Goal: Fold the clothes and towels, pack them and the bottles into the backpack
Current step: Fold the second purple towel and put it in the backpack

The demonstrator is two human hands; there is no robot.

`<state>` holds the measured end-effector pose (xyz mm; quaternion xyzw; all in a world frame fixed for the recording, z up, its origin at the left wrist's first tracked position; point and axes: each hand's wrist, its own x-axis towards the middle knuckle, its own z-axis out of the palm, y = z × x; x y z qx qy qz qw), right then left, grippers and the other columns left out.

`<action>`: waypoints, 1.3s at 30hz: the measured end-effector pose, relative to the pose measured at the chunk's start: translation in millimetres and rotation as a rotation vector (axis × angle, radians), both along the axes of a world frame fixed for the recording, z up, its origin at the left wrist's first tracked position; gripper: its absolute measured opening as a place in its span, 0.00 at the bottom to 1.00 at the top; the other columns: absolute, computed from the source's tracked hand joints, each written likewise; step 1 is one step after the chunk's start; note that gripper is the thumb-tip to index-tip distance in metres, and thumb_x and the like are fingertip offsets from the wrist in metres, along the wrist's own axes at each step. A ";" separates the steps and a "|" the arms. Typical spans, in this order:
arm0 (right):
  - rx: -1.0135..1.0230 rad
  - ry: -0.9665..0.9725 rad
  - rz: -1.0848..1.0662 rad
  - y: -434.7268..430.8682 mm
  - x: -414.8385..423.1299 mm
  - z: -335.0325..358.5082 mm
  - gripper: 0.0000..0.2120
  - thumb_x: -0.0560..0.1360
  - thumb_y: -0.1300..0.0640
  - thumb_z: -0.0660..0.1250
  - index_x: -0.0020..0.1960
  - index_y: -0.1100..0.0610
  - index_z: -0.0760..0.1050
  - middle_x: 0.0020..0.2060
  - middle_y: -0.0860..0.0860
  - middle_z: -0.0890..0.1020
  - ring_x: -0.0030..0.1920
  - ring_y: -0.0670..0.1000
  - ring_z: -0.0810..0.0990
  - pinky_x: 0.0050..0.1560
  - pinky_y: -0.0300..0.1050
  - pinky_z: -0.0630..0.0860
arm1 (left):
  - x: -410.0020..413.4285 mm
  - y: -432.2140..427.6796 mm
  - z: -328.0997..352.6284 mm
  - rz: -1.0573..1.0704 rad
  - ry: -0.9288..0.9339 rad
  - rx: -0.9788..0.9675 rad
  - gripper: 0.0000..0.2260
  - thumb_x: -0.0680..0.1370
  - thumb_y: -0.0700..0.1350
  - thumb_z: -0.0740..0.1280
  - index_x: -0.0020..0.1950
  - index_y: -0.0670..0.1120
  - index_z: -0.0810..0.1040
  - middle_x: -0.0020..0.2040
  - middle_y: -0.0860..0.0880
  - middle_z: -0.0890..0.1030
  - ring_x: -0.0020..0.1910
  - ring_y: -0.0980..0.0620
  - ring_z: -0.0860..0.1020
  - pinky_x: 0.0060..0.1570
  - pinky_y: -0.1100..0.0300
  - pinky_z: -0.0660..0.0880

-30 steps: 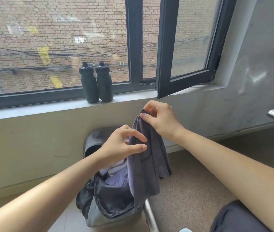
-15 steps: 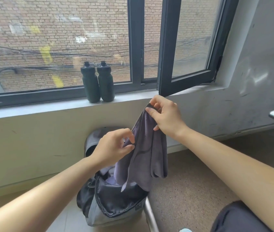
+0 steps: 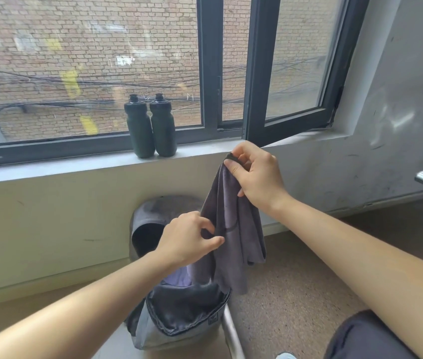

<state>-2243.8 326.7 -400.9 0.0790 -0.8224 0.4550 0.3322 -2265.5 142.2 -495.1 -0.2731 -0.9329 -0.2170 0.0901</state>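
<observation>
Nearest, an open grey backpack (image 3: 151, 335) stands on the floor just left of a metal bar (image 3: 232, 335), with pale purple cloth showing in its mouth. Above it hangs a dark grey towel (image 3: 233, 244), its lower end dangling over the right side of the opening. The left hand (image 3: 187, 240) pinches the towel's left edge at mid height between thumb and curled fingers. Higher and farther, the right hand (image 3: 257, 177) pinches the towel's top corner between thumb and forefinger, the other fingers curled. On the far windowsill (image 3: 50, 168) the left bottle (image 3: 139, 130) and right bottle (image 3: 163, 129) stand upright, touching
</observation>
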 end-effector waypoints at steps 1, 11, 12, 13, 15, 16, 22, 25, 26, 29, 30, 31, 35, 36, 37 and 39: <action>-0.005 0.005 -0.019 1.2 -1.4 -0.6 0.04 0.79 0.59 0.71 0.46 0.56 0.76 0.32 0.43 0.76 0.32 0.49 0.77 0.23 0.46 0.78 | -1.0 1.4 -4.1 -0.001 -0.013 -0.031 0.12 0.72 0.64 0.68 0.46 0.59 0.85 0.46 0.59 0.80 0.48 0.52 0.79 0.47 0.55 0.77; -0.157 0.013 -0.191 20.1 -10.3 -5.2 0.06 0.81 0.59 0.68 0.46 0.58 0.74 0.34 0.45 0.75 0.35 0.52 0.79 0.23 0.42 0.78 | -10.6 -13.2 -17.0 -0.048 -0.220 -0.099 0.07 0.67 0.56 0.69 0.30 0.59 0.74 0.39 0.58 0.77 0.40 0.55 0.76 0.38 0.58 0.69; -0.176 0.006 -0.209 22.7 -11.4 -6.3 0.06 0.81 0.59 0.67 0.46 0.58 0.74 0.35 0.46 0.76 0.36 0.51 0.80 0.23 0.41 0.79 | -12.3 -16.3 -16.1 -0.060 -0.224 -0.093 0.07 0.67 0.55 0.70 0.30 0.59 0.74 0.38 0.58 0.77 0.40 0.56 0.76 0.38 0.58 0.69; -0.188 -0.002 -0.230 25.8 -12.7 -7.5 0.06 0.81 0.59 0.67 0.46 0.58 0.73 0.36 0.46 0.76 0.36 0.50 0.80 0.24 0.41 0.79 | -14.2 -19.8 -14.6 -0.071 -0.227 -0.079 0.07 0.67 0.55 0.70 0.31 0.60 0.75 0.39 0.57 0.79 0.39 0.56 0.77 0.39 0.59 0.70; -0.211 -0.021 -0.274 32.8 -15.4 -10.6 0.07 0.81 0.60 0.67 0.45 0.57 0.72 0.36 0.47 0.76 0.35 0.49 0.80 0.25 0.41 0.79 | -19.7 -28.0 -11.7 -0.093 -0.223 -0.033 0.06 0.69 0.53 0.72 0.33 0.60 0.77 0.39 0.56 0.81 0.39 0.59 0.77 0.39 0.61 0.69; -0.229 -0.033 -0.295 36.3 -16.6 -12.2 0.08 0.81 0.60 0.67 0.44 0.57 0.72 0.36 0.47 0.75 0.34 0.48 0.79 0.25 0.42 0.80 | -22.4 -32.5 -10.6 -0.093 -0.217 -0.014 0.05 0.69 0.53 0.73 0.34 0.60 0.79 0.39 0.56 0.82 0.38 0.59 0.77 0.40 0.63 0.69; -0.329 -0.099 -0.358 49.0 -23.7 -19.4 0.07 0.81 0.60 0.67 0.46 0.61 0.74 0.37 0.49 0.76 0.33 0.48 0.79 0.29 0.50 0.83 | -33.2 -57.2 -5.1 -0.004 -0.187 0.085 0.05 0.68 0.55 0.72 0.33 0.57 0.84 0.34 0.58 0.85 0.36 0.58 0.82 0.43 0.57 0.79; -0.352 -0.102 -0.381 54.1 -27.2 -22.9 0.07 0.80 0.60 0.67 0.46 0.62 0.74 0.37 0.49 0.76 0.33 0.48 0.78 0.29 0.49 0.83 | -41.3 -70.0 -1.5 0.017 -0.151 0.242 0.05 0.73 0.46 0.76 0.37 0.52 0.86 0.34 0.57 0.85 0.36 0.58 0.83 0.45 0.53 0.81; -0.354 -0.112 -0.387 56.2 -28.3 -24.7 0.07 0.80 0.59 0.67 0.45 0.61 0.74 0.37 0.48 0.76 0.34 0.48 0.78 0.29 0.48 0.83 | -44.9 -74.4 -0.7 0.046 -0.145 0.308 0.06 0.75 0.43 0.76 0.38 0.51 0.85 0.35 0.55 0.85 0.36 0.56 0.82 0.45 0.51 0.81; -0.353 -0.201 -0.363 63.0 -33.2 -33.5 0.07 0.80 0.58 0.68 0.44 0.57 0.75 0.39 0.49 0.78 0.37 0.51 0.79 0.34 0.50 0.84 | -54.5 -83.9 1.1 0.185 -0.113 0.495 0.08 0.78 0.40 0.73 0.41 0.51 0.82 0.38 0.48 0.85 0.39 0.49 0.80 0.49 0.44 0.80; -0.347 -0.248 -0.341 64.9 -35.3 -36.8 0.07 0.80 0.58 0.69 0.43 0.56 0.75 0.38 0.50 0.78 0.38 0.52 0.79 0.37 0.51 0.85 | -55.4 -85.3 2.6 0.229 -0.086 0.541 0.08 0.79 0.39 0.73 0.42 0.51 0.81 0.40 0.48 0.84 0.40 0.49 0.81 0.50 0.44 0.80; -0.343 -0.302 -0.315 66.4 -37.3 -40.3 0.08 0.80 0.58 0.69 0.43 0.55 0.75 0.38 0.50 0.78 0.40 0.53 0.79 0.40 0.52 0.84 | -55.2 -86.2 4.7 0.264 -0.048 0.586 0.09 0.79 0.38 0.72 0.43 0.51 0.81 0.41 0.48 0.84 0.42 0.49 0.81 0.51 0.45 0.81; -0.489 -0.436 -0.153 64.3 -42.1 -50.2 0.07 0.80 0.63 0.68 0.44 0.56 0.75 0.45 0.55 0.80 0.49 0.55 0.81 0.45 0.49 0.84 | -53.2 -91.3 15.6 0.356 -0.004 0.714 0.09 0.79 0.39 0.73 0.58 0.49 0.82 0.44 0.49 0.85 0.46 0.47 0.84 0.55 0.51 0.80; -0.511 -0.413 -0.143 61.9 -41.7 -50.0 0.06 0.80 0.64 0.68 0.46 0.57 0.76 0.48 0.55 0.80 0.51 0.55 0.82 0.46 0.49 0.84 | -51.8 -92.6 17.9 0.371 0.014 0.696 0.12 0.79 0.40 0.73 0.62 0.49 0.82 0.45 0.46 0.86 0.46 0.46 0.84 0.55 0.53 0.80; -0.523 -0.362 -0.146 59.4 -42.1 -48.9 0.05 0.81 0.64 0.67 0.47 0.57 0.76 0.49 0.55 0.81 0.51 0.54 0.83 0.48 0.48 0.85 | -50.5 -93.5 20.6 0.384 0.057 0.670 0.14 0.79 0.42 0.74 0.64 0.49 0.82 0.46 0.45 0.87 0.46 0.46 0.84 0.55 0.54 0.79; -0.532 -0.239 -0.146 55.2 -43.0 -45.3 0.06 0.81 0.64 0.66 0.47 0.57 0.76 0.46 0.54 0.82 0.48 0.52 0.83 0.49 0.46 0.84 | -48.6 -91.7 28.1 0.417 0.191 0.651 0.10 0.79 0.44 0.73 0.60 0.47 0.86 0.47 0.48 0.87 0.47 0.50 0.84 0.53 0.57 0.78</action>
